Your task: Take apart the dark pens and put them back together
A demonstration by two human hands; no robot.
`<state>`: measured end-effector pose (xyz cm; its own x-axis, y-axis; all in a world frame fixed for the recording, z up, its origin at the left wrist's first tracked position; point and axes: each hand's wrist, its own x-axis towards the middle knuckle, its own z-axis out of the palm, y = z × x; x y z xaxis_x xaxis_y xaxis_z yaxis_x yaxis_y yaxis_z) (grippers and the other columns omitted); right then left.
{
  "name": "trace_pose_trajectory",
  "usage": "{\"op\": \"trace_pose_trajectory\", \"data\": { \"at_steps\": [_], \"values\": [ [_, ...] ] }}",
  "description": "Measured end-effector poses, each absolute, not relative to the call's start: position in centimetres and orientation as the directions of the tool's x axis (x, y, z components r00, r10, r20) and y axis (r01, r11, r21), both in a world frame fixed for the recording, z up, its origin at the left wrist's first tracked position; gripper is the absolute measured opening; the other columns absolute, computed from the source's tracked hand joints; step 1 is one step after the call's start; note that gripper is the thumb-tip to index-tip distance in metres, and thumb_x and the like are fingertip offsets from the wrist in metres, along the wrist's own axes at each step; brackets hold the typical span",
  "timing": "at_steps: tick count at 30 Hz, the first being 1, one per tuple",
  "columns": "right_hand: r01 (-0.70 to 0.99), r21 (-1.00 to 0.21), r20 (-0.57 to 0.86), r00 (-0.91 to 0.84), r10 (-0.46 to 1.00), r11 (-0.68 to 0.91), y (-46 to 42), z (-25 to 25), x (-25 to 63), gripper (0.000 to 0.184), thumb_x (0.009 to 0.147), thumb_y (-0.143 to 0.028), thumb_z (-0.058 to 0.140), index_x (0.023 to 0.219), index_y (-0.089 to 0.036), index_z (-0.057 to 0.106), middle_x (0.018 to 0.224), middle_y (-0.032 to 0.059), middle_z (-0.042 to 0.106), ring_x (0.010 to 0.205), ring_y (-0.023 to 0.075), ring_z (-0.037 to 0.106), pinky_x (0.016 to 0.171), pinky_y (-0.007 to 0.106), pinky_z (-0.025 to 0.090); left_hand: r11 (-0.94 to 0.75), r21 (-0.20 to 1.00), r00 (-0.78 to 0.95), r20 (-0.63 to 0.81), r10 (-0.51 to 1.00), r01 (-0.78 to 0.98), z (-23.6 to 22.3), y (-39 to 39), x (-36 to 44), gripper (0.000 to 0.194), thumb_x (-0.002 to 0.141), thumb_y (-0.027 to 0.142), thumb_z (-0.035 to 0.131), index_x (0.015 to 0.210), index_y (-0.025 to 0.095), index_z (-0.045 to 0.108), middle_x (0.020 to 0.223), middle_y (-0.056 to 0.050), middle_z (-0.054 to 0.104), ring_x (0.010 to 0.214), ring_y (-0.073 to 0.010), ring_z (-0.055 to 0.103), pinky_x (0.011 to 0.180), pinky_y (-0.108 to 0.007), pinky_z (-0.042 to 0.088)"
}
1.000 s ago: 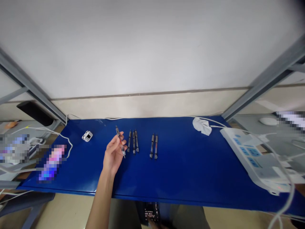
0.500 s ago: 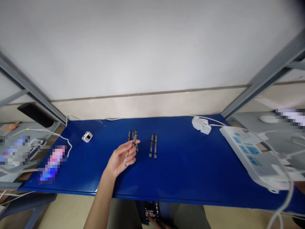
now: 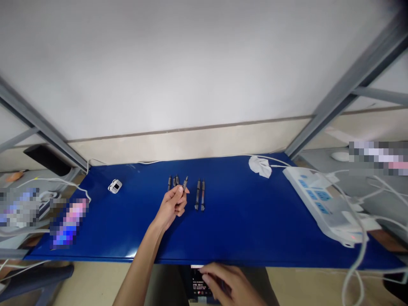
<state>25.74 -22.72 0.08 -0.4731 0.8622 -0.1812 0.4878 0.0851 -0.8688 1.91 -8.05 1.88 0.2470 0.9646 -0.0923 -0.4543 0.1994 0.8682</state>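
My left hand (image 3: 174, 205) is above the blue table, closed around a grey-and-black pen (image 3: 185, 182) whose upper end sticks out past the thumb. Behind that hand lie several similar pens (image 3: 170, 182), partly hidden by it. Just right of it, a pair of pens (image 3: 197, 194) lies side by side, pointing away from me. Below the table's front edge, my right hand (image 3: 231, 282) is over a phone (image 3: 199, 284) with a lit dark screen between my legs. Its thumb and forefinger are a little apart at the phone's upper right; the other fingers are mostly hidden.
On the blue table (image 3: 248, 229), a white gadget (image 3: 114, 186) and a blurred-out phone (image 3: 69, 223) lie to the left. Crumpled white tissue (image 3: 260, 165) rests at the back right, beside a large white power strip (image 3: 318, 204) with cables. Grey metal posts (image 3: 302, 134) flank the table.
My left hand has turned and shifted slightly right, with the pen still in it. My right hand has come further into view over the phone. The camera view has swung a little right.
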Motion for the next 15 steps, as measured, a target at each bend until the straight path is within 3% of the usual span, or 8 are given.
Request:
{"op": "trace_pose_trajectory", "data": {
  "at_steps": [4,7,12,15],
  "values": [
    [0.408,-0.899,-0.071,-0.493,0.867,0.159,-17.6,3.2,25.6,0.037,0.109,-0.052,0.049,0.101,-0.025,0.074,0.082,0.0015,0.073,0.074,0.0173,0.067,0.069,0.026,0.050,0.184,0.818,0.284,-0.027,0.959,-0.545,2.6,-5.7,4.6,0.031,0.096,0.050,0.072,0.107,0.024,0.061,0.072,0.007,0.037,0.050,-0.0045,0.020,0.044,-0.017,0.018],
    [0.337,-0.922,0.028,-0.440,0.898,0.194,-12.4,2.7,25.1,0.038,0.108,-0.055,0.050,0.097,-0.023,0.068,0.077,0.0008,0.068,0.065,0.0161,0.062,0.061,0.027,0.047,0.155,0.755,0.282,0.040,0.959,-0.636,3.2,-3.3,7.2,0.034,0.091,0.044,0.080,0.112,0.025,0.061,0.074,0.006,0.044,0.053,-0.0054,0.030,0.050,-0.019,0.031],
    [0.251,-0.929,0.165,-0.380,0.910,0.273,-4.8,1.0,23.8,0.043,0.107,-0.060,0.048,0.088,-0.022,0.059,0.072,0.0005,0.064,0.060,0.0166,0.059,0.061,0.029,0.048,0.081,0.676,0.181,0.078,0.980,-0.733,2.6,-0.9,9.4,0.045,0.094,0.056,0.072,0.119,0.019,0.067,0.073,0.004,0.048,0.059,-0.0086,0.043,0.062,-0.024,0.046],
    [0.225,-0.930,0.185,-0.398,0.898,0.292,-2.4,0.5,23.1,0.045,0.108,-0.061,0.045,0.091,-0.022,0.059,0.074,0.0004,0.064,0.058,0.0152,0.058,0.060,0.028,0.048,0.049,0.732,0.155,0.078,0.985,-0.679,1.6,-0.9,8.8,0.045,0.090,0.054,0.077,0.118,0.020,0.067,0.083,0.000,0.063,0.063,-0.0111,0.055,0.060,-0.026,0.048]
  ]
}}
